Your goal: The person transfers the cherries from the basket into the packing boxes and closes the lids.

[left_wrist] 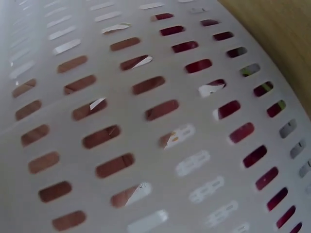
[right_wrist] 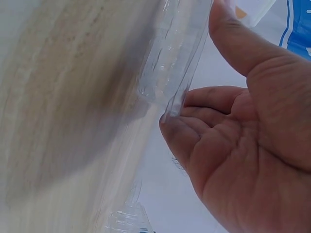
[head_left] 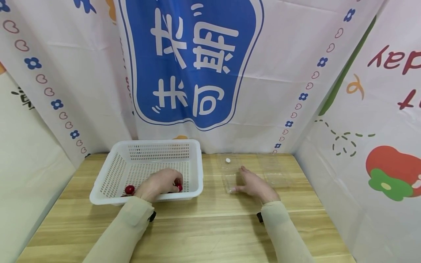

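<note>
Sleeves [head_left: 120, 233]: bottom edge.
Left hand [head_left: 158, 183]: pinches ball [head_left: 179, 187], lower-left perforated basket [head_left: 198, 164].
Right hand [head_left: 257, 186]: spread, touching plastic tray [head_left: 230, 179].
Table [head_left: 210, 226]: wooden gap, lower centre.

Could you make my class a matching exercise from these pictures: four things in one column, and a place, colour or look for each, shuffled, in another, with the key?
Things
1. Left hand
2. Right hand
3. Basket
4. Tabletop

Places and looks
A. At the edge of a clear plastic tray
B. Wood-grained
C. Reaching inside something with holes in its walls
D. White all over

Right pairs: 1-C, 2-A, 3-D, 4-B
</note>
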`<state>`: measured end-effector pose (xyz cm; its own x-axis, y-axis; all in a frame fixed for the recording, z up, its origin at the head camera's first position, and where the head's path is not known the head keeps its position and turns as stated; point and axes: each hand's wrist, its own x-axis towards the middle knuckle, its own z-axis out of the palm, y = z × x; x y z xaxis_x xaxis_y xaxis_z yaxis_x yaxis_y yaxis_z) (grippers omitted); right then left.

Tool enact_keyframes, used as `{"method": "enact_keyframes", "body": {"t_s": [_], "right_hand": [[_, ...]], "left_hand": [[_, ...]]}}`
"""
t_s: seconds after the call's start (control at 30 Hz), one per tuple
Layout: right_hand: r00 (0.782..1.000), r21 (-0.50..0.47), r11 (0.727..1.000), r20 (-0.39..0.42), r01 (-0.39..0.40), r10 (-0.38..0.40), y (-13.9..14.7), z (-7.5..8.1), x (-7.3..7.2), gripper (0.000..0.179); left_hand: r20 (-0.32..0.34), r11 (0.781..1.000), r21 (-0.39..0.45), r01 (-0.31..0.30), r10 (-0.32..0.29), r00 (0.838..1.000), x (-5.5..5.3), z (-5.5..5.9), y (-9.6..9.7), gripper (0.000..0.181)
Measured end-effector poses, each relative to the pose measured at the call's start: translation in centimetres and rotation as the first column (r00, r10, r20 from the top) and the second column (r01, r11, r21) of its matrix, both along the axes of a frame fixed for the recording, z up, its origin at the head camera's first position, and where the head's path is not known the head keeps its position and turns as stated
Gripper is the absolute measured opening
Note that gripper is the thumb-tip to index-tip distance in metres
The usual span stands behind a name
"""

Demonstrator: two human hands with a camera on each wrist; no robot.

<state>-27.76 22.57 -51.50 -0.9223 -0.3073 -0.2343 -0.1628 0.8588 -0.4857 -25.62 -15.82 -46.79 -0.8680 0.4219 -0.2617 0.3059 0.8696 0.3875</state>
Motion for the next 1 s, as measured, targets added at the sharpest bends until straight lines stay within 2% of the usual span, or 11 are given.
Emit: {"method": "enact_keyframes", "body": {"t_s": [0.17,0.4,0.53,0.73,1.0], "right_hand": [[1.0,-0.004,1.0,-0.007,0.004,-0.004,-0.3,-0.1,0.2,0.106],[1.0,-0.002,1.0,-0.012,0.002,-0.002,-0.6,0.1,0.5,0.106],[1.0,-0.002,1.0,-0.009,0.001,-0.001,-0.7,0.3,0.6,0.104],[1.0,0.001,1.0,-0.005,0.001,-0.001,-0.8,0.3,0.7,0.107],[1.0,0.009,1.0,-0.008,-0.004,0.004,-0.8,0.1,0.6,0.106]], "left_hand": [[-0.041,1.0,0.008,0.016,-0.016,0.999,-0.1,0.5,0.1,0.01],[-0.15,0.998,0.068,0.016,-0.005,0.989,0.0,0.9,0.3,0.018],[-0.216,0.995,0.097,0.022,0.0,0.976,0.2,1.1,0.6,0.02],[-0.272,0.988,0.156,0.006,0.037,0.962,0.5,1.5,1.3,0.024],[-0.383,0.976,0.218,0.019,0.067,0.921,1.2,2.2,2.5,0.022]]}}
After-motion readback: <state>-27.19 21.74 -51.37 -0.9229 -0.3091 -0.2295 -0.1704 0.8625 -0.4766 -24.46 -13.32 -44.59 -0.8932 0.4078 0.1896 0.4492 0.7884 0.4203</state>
